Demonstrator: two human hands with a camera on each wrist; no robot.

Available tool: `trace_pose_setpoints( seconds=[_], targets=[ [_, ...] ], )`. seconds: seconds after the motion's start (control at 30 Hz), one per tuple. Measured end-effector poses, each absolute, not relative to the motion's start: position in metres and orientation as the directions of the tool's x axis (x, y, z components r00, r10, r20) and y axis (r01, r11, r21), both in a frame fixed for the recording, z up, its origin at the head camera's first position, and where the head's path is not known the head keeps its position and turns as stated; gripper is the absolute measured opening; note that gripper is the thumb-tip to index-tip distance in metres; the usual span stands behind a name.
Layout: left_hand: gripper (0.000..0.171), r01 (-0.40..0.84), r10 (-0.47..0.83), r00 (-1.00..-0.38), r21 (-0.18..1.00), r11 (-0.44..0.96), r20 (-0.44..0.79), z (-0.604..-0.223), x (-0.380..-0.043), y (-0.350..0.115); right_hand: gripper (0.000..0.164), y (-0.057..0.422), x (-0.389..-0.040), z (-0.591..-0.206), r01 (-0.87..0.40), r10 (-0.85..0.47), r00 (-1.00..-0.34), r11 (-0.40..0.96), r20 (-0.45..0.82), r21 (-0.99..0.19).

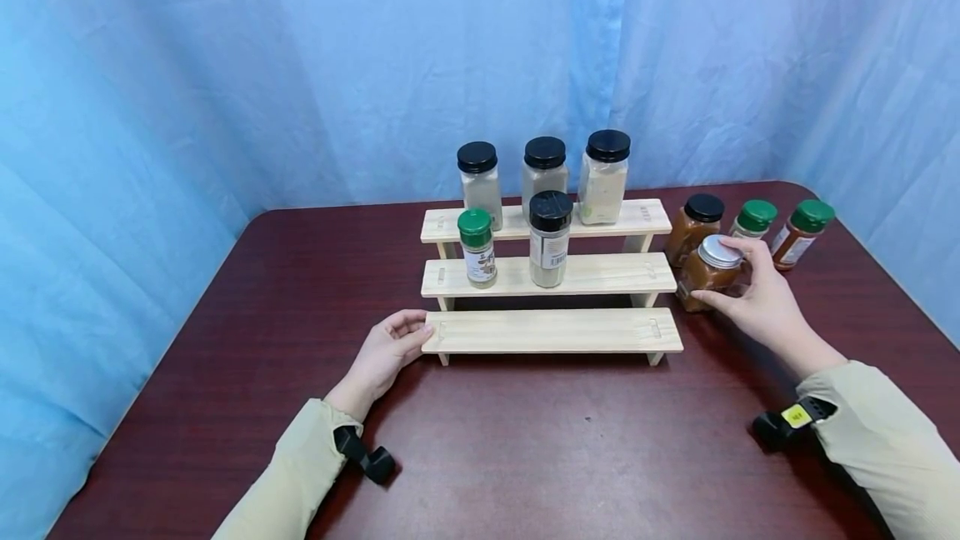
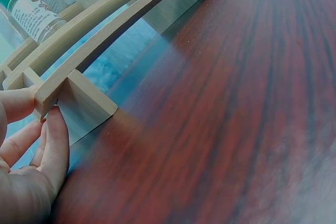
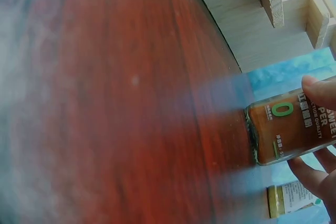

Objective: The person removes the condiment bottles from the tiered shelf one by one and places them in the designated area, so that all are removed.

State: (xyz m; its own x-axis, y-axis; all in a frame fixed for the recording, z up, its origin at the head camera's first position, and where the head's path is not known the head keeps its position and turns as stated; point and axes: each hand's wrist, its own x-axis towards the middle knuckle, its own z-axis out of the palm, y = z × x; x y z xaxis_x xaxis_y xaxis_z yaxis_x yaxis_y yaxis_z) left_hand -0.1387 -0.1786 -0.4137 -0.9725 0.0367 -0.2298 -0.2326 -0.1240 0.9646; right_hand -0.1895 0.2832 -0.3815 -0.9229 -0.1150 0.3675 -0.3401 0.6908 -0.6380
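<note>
A three-tier wooden spice rack stands on the table. My left hand pinches the left end of its lowest shelf, and the left wrist view shows the fingers at the board's corner. At the rack's right side, my right hand grips a square glass spice jar with a silver lid and reddish-brown powder inside. Green and white print on the jar shows in the right wrist view. Close behind this jar is a black-lidded brown spice jar.
On the top shelf are three black-lidded jars. The middle shelf bears a green-lidded bottle and a black-capped shaker. Two more green-lidded bottles stand at the right. Blue curtains surround the dark red table.
</note>
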Motion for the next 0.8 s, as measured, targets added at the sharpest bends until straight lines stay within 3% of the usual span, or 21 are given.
trace_pose_setpoints(
  seconds=[0.8],
  targets=[
    [0.027,-0.236,0.026,-0.972,0.963,-0.127,-0.235,-0.4139,-0.1388,-0.1782,0.076,0.2831,-0.1932,-0.3788,-0.368,-0.142,-0.911,0.703,0.387,-0.608]
  ],
)
